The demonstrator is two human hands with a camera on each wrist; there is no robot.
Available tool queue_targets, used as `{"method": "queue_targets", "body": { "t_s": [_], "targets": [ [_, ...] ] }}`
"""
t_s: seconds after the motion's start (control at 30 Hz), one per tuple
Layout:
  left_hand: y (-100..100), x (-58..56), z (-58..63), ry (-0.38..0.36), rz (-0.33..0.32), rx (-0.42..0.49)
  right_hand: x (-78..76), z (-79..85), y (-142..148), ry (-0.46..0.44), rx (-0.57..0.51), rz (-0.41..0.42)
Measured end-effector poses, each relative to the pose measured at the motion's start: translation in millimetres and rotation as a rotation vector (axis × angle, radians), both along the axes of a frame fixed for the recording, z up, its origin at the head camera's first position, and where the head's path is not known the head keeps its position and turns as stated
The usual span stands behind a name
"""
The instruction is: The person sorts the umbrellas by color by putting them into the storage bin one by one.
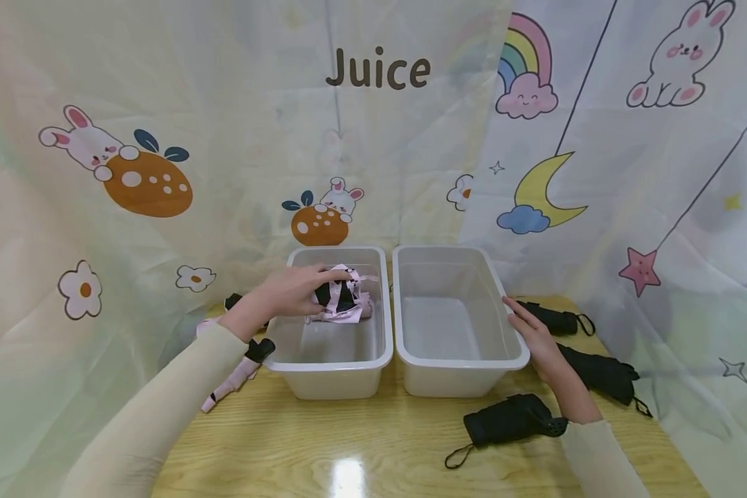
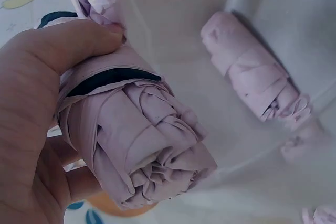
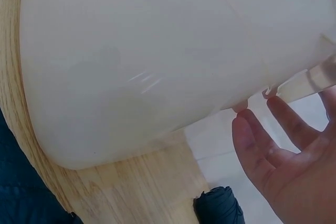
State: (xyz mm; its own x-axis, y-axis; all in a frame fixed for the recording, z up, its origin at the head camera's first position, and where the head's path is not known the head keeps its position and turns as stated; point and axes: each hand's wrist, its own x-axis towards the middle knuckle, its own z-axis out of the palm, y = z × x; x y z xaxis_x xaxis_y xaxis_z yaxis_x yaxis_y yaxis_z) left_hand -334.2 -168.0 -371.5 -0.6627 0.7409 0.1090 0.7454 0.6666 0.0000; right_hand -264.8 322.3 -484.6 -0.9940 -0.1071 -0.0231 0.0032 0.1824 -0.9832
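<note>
My left hand (image 1: 295, 290) grips a folded pink umbrella with black parts (image 2: 136, 129) inside the left white bin (image 1: 330, 366). Its thumb lies across the rolled fabric. A second folded pink umbrella (image 2: 247, 66) lies on the bin floor, apart from the held one in the left wrist view. At the right white bin (image 1: 460, 364), my right hand (image 1: 538, 339) touches the right rim and outer wall with extended fingertips (image 3: 244, 121). Nothing shows inside that bin.
Folded black umbrellas (image 1: 513, 420) lie on the wooden table (image 1: 274, 449) right of and in front of the right bin. Left of the left bin lie pink and black folded umbrellas (image 1: 233, 380), partly behind my left arm. A printed curtain (image 1: 236, 138) hangs behind the bins.
</note>
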Motion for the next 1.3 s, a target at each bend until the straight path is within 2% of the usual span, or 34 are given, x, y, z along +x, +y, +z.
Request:
{"method": "queue_targets", "body": {
  "t_s": [0.1, 0.33, 0.7, 0.83, 1.03, 1.3],
  "targets": [
    [7.7, -7.8, -8.8, -0.030, 0.008, -0.016, -0.2, -0.3, -0.1, 0.000, -0.006, 0.003],
    [20.0, -25.9, -31.9, -0.015, -0.001, -0.077, 0.6, -1.2, 0.2, -0.002, -0.007, 0.004],
    [30.4, -39.4, -61.1, -0.103, 0.016, -0.150, 1.4, -2.3, -1.2, 0.003, -0.008, 0.002],
    [34.4, -43.3, -70.9, -0.147, 0.043, -0.172, 1.9, -2.9, -0.8, 0.001, -0.002, -0.001],
    [37.3, -46.7, -79.9, -0.226, 0.063, -0.155, 2.7, -4.0, -1.4, 0.005, -0.014, 0.006],
    [40.4, -53.0, -87.6, -0.237, 0.034, -0.183, 2.2, -2.5, -1.1, 0.012, -0.017, -0.003]
  ]
}}
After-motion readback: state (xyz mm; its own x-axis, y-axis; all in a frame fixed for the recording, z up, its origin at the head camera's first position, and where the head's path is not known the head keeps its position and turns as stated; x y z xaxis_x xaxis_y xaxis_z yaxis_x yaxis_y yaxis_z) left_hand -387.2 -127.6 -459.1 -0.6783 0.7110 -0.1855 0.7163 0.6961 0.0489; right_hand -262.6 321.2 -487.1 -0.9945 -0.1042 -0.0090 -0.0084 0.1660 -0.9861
